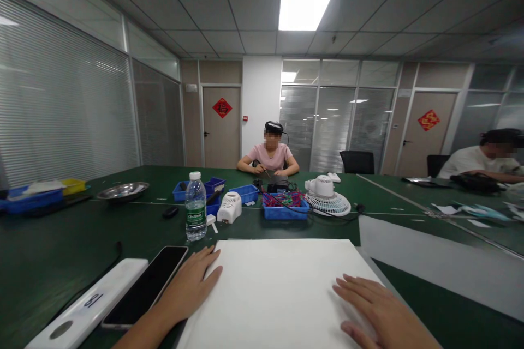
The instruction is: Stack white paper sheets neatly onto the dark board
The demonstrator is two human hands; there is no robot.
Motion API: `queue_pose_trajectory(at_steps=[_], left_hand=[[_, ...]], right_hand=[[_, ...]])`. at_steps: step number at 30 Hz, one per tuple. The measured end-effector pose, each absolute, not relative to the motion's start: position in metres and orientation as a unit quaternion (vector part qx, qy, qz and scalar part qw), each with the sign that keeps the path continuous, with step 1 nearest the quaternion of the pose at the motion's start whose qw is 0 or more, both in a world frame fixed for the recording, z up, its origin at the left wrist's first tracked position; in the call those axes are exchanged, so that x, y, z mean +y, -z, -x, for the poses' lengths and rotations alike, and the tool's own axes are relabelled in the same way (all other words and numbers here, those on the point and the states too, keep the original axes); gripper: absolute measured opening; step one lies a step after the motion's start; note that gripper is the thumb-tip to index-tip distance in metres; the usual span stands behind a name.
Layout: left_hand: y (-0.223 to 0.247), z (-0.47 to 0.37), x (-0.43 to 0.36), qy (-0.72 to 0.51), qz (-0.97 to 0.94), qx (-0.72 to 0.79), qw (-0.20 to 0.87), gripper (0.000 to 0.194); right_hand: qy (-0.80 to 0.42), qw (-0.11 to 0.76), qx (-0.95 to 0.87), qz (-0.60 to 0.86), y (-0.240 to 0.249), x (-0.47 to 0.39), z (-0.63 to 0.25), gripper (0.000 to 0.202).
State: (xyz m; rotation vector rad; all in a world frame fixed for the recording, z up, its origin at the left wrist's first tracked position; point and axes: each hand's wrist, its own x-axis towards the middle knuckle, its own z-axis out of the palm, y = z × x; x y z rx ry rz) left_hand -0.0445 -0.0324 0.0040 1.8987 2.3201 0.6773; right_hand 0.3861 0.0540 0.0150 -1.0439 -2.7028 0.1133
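Observation:
A large white sheet of paper (282, 294) lies in front of me on the green table. My left hand (192, 283) rests on its left edge, fingers stretched out and thumb apart, holding nothing. Over the right part of the sheet is my right hand (372, 308), fingers extended and thumb apart, also with nothing in it. Just left of my left hand lie a phone (147, 286) with a dark screen and a long white device (92, 300) marked 18. Beyond the sheet's far left corner stands a clear water bottle (196, 210) with a green label and white cap.
Behind the sheet are a white plastic housing (230, 207), a blue bin (285, 212) of coloured wires and a white fan part (328, 204). A metal dish (123, 192) stands farther left. One person (272, 155) sits opposite, another (483, 158) at far right.

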Motion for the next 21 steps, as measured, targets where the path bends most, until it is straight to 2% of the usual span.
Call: queue_pose_trajectory(at_steps=[3, 10, 15, 18, 21], left_hand=[[-0.006, 0.043, -0.032, -0.219, -0.617, 0.755, 0.032, 0.06], [0.002, 0.049, -0.027, -0.256, -0.616, 0.745, 0.024, 0.057], [0.005, 0.053, -0.021, -0.256, -0.606, 0.752, 0.037, 0.06], [0.004, 0.053, -0.019, -0.255, -0.596, 0.76, 0.05, 0.063], [0.003, 0.052, -0.019, -0.247, -0.593, 0.764, 0.057, 0.065]], right_hand=[[-0.065, 0.1, -0.925, 0.361, -0.016, 0.053, -0.385, 0.055], [-0.097, 0.138, -0.934, 0.315, -0.01, 0.063, -0.392, 0.052], [0.025, 0.195, -0.865, 0.462, 0.018, 0.143, -0.455, 0.059], [0.07, 0.175, -0.795, 0.577, 0.033, 0.187, -0.504, 0.074], [0.06, 0.153, -0.761, 0.627, 0.041, 0.204, -0.532, 0.077]])
